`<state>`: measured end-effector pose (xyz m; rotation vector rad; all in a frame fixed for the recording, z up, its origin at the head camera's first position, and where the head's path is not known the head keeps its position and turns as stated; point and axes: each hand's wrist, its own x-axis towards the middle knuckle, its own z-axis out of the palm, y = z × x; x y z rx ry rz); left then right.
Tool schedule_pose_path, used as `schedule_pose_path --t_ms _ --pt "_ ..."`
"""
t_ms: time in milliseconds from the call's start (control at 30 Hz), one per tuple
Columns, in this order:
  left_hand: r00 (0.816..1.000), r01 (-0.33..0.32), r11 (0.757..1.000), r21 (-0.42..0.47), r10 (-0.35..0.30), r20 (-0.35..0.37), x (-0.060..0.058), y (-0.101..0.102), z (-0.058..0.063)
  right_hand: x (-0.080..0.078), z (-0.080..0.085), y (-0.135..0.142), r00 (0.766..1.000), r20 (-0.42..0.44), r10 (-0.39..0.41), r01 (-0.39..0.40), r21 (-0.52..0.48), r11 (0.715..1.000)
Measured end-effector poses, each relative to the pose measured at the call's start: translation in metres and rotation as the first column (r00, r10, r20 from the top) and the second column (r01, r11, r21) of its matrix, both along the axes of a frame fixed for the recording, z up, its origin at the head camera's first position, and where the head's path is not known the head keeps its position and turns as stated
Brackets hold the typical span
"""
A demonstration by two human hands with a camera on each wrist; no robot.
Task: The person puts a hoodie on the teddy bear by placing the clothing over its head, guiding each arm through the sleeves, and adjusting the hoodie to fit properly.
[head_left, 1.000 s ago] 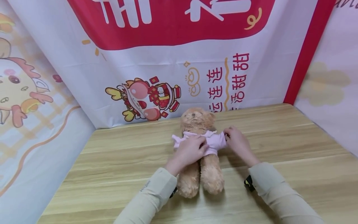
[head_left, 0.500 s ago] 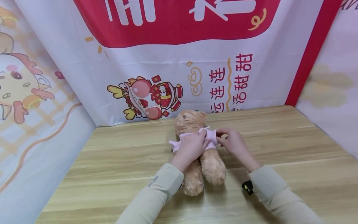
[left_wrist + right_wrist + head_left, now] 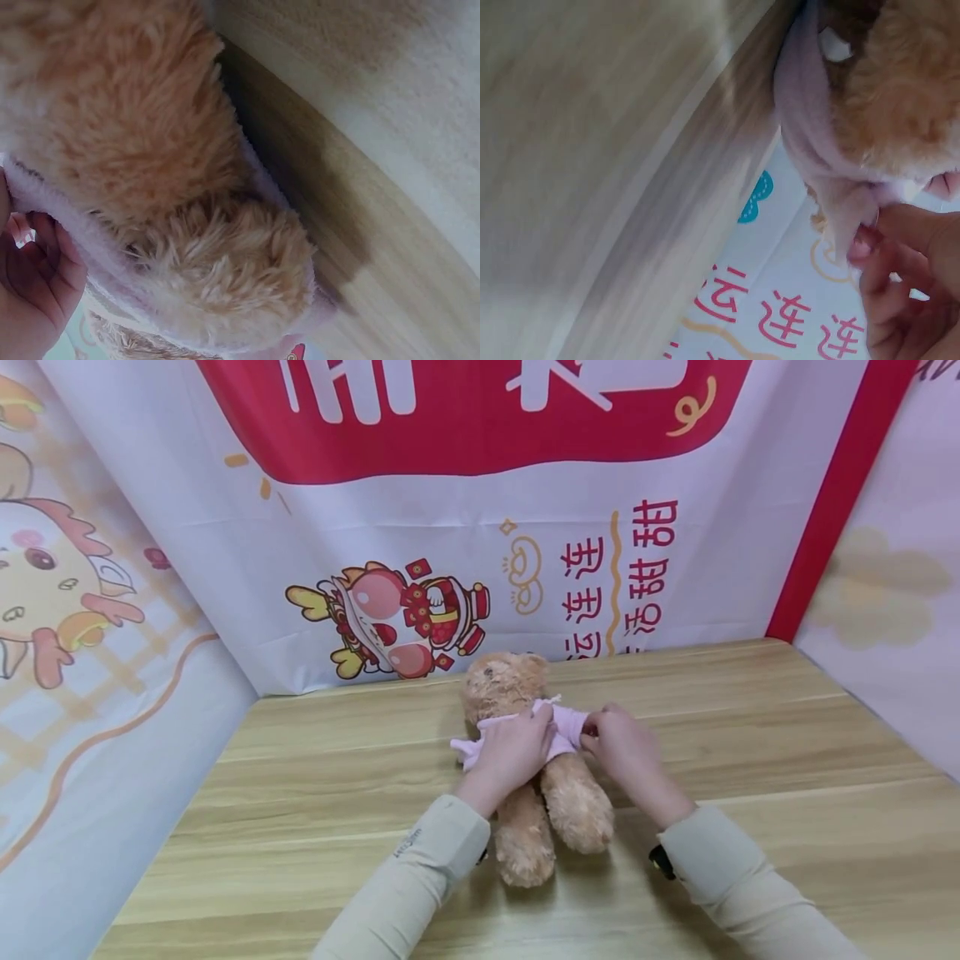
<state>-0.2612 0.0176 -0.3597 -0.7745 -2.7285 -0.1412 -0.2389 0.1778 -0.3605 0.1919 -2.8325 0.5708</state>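
A light brown teddy bear (image 3: pixel 581 810) lies on its back with its head toward the banner, wearing a small pink shirt (image 3: pixel 567 727). My left hand (image 3: pixel 514 745) lies across the bear's front and grips the shirt near its middle. In the left wrist view, curled left fingers (image 3: pixel 56 266) are at the pink cloth edge beside the fur. On the bear's right side in the head view, my right hand (image 3: pixel 624 745) pinches the sleeve. The right wrist view shows thumb and fingertips on the sleeve end (image 3: pixel 855 217), and a white tag (image 3: pixel 835 45) inside the shirt.
The bear rests on a wood-grain table (image 3: pixel 315 802). Behind it hangs a white and red printed banner (image 3: pixel 450 502), close to the bear's head. Printed cloths hang at the left (image 3: pixel 67 610) and right (image 3: pixel 892 577).
The bear has shifted left and tilted, its feet now pointing further right. The right hand first moved in toward the bear, then drew the sleeve slightly outward. The left hand stays on the shirt.
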Motion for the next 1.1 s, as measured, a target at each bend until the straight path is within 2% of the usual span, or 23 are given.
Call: schedule_pose_path --t_ms 167,400,500,600,667,700,867,1100 --pt "1.0 0.018 1.0 0.001 -0.018 0.026 0.002 -0.003 -0.001 -0.005 0.003 0.008 0.999 -0.044 0.011 -0.012 -0.007 1.0" --pt "0.992 0.07 0.994 0.081 -0.078 0.104 0.005 -0.009 -0.002 -0.023 0.004 0.022 0.997 -0.067 -0.034 0.032 -0.028 0.999" --pt "0.99 0.067 0.994 0.088 -0.077 0.12 0.002 -0.011 -0.002 -0.026 0.004 0.021 1.0 0.009 0.018 -0.016 -0.14 0.99" --pt "0.988 0.049 0.995 0.09 -0.061 0.144 -0.002 -0.013 -0.002 -0.024 0.004 0.019 0.995 0.073 0.071 -0.044 -0.321 0.946" --pt "0.987 0.04 0.995 0.088 -0.053 0.149 -0.004 -0.013 -0.001 -0.02 0.004 0.018 0.993 0.063 0.099 -0.065 -0.401 0.914" --pt "0.987 0.037 0.996 0.086 -0.05 0.154 -0.005 -0.013 0.0 -0.019 0.003 0.018 0.994 0.047 0.101 -0.073 -0.415 0.907" --pt "0.987 0.041 0.997 0.071 -0.052 0.152 -0.006 -0.012 0.003 -0.016 0.0 0.018 0.994 -0.042 0.1 -0.109 -0.371 0.922" --pt "0.991 0.064 0.997 0.051 -0.07 0.112 -0.004 -0.009 0.003 -0.018 0.001 0.021 0.992 -0.115 0.054 -0.086 -0.296 0.951"
